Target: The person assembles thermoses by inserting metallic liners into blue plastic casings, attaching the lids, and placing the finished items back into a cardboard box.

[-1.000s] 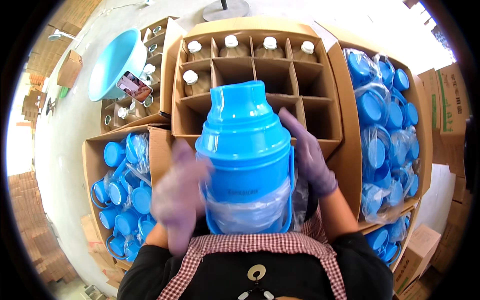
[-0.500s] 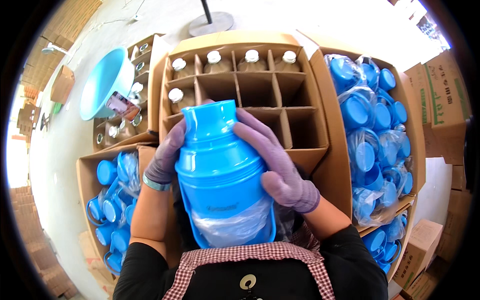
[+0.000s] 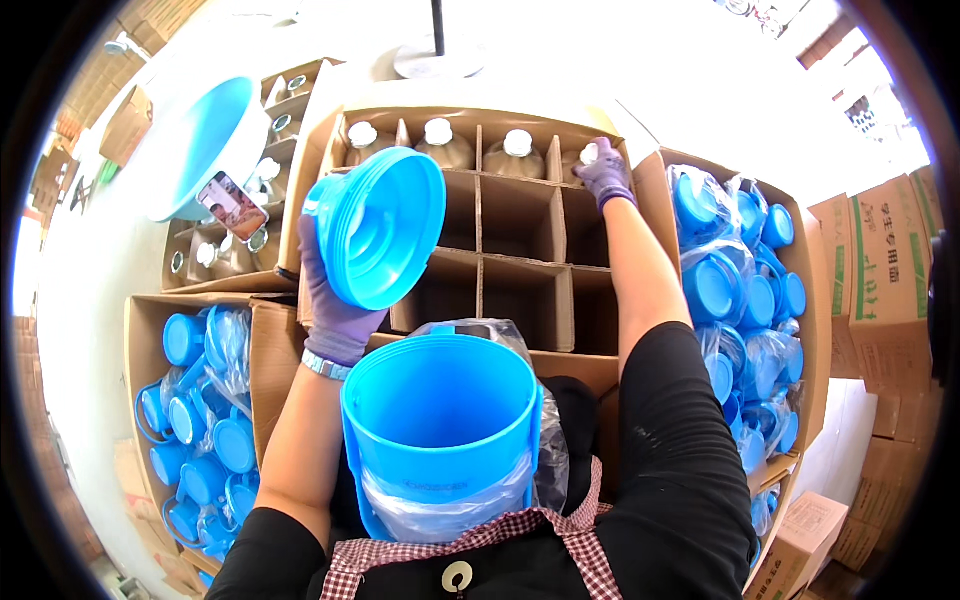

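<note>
My left hand (image 3: 338, 318), in a purple glove, grips the blue shoulder piece (image 3: 372, 232) of a thermos shell, its wide threaded opening tilted towards me. Against my apron stands the blue thermos body (image 3: 440, 465), open at the top and hollow, with clear film around its lower part. At the far right compartment of the middle carton (image 3: 608, 345), my gloved right hand (image 3: 607, 178) has its fingers closed round the neck of a white-topped thermos liner (image 3: 588, 154). More such liners (image 3: 440, 150) stand in the same far row. The liner's lower part is hidden by the dividers.
Cartons of blue thermos shells stand at the right (image 3: 760, 295) and left (image 3: 205, 475). A light-blue basin (image 3: 205, 140) and a phone (image 3: 233, 206) rest by a carton of liners at the far left. A black pole on a round base (image 3: 438, 60) stands beyond.
The shoulder piece is off the body and has moved left in my left hand. My right hand has left the shell and reached to the far right liner. The body's top is now open.
</note>
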Tool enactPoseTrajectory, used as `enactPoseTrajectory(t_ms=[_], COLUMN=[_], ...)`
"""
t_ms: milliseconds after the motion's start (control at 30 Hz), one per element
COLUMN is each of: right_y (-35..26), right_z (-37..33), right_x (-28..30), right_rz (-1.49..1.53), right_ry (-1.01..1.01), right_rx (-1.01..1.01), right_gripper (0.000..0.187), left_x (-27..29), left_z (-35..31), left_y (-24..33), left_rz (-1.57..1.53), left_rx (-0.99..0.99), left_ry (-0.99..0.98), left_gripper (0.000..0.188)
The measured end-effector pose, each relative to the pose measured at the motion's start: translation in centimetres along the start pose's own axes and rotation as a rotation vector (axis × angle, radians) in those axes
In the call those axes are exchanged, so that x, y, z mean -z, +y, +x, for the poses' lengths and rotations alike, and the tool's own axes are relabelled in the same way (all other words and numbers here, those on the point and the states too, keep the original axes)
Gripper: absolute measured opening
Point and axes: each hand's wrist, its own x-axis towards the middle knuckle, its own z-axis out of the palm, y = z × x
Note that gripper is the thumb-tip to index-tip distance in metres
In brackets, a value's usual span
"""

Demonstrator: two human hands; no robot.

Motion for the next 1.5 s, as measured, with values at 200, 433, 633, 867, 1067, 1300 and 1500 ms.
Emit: enactPoseTrajectory(t_ms=[200, 433, 633, 867, 1067, 1300, 1500], right_y=[-6.6, -14.4, -20.2, -27.9, -28.2, -23.6, -21.6], right_z=[-5.3, -14.8, -13.7, -14.9, -16.7, -25.3, -33.0], right_x=[10.5, 36.8, 44.7, 35.5, 26.5, 20.7, 17.7], right_rz=[0.066, 0.552, 0.875, 1.068, 1.107, 1.184, 1.216], right_ry=[0.096, 0.447, 0.104, -0.241, -0.528, -0.869, -0.727], right_rx=[0.278, 1.045, 1.275, 1.006, 0.697, 0.507, 0.218], right_gripper=[0.076, 0.061, 0.025, 0.027, 0.021, 0.043, 0.049], left_x=[1.3, -6.1, -13.1, -11.1, -8.9, -5.3, -8.2], left_z=[-1.8, 0.6, 2.2, -4.6, -8.9, -3.8, 0.6], left_y=[2.1, 4.8, 6.0, 9.7, 11.5, 14.0, 5.2], left_rz=[0.111, 0.255, 0.563, 0.929, 1.042, 0.388, 0.715], left_rx=[-0.063, 0.018, 0.06, 0.041, 0.037, 0.11, 0.05], left_ry=[0.013, -0.378, -0.868, -0.847, -0.787, -0.671, -0.498], left_gripper=[0.076, 0.094, 0.064, 0.068, 0.076, 0.085, 0.079])
